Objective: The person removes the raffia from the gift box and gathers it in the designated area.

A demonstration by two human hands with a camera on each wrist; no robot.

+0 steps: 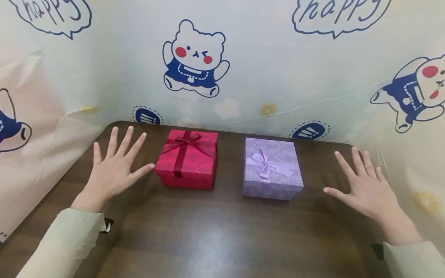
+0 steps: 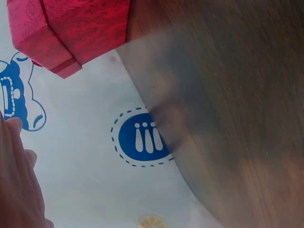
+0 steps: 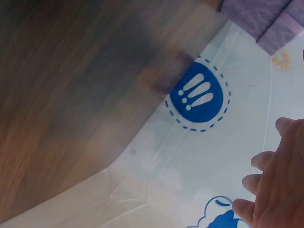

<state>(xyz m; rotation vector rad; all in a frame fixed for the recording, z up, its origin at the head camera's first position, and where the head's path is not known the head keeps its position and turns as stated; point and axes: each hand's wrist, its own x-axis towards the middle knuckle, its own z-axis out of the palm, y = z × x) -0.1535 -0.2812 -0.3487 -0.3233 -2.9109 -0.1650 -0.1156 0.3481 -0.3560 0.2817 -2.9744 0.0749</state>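
Note:
A red gift box [image 1: 189,158] with a dark red ribbon and bow sits left of the middle on the brown table. To its right, apart from it, stands a lavender gift box [image 1: 271,170] with a pale purple bow. Both lids are on. My left hand [image 1: 114,170] is spread beside the red box, its thumb tip close to the box's left side; whether they touch I cannot tell. Fingers spread, my right hand [image 1: 370,189] is off to the right of the lavender box, with a gap between them. Neither hand holds anything.
The dark wooden table [image 1: 222,235] has rounded far corners. Behind it and at both sides hangs a pale printed sheet [image 1: 250,77] with bears and speech bubbles. A dark strap [image 1: 107,225] shows at the left cuff.

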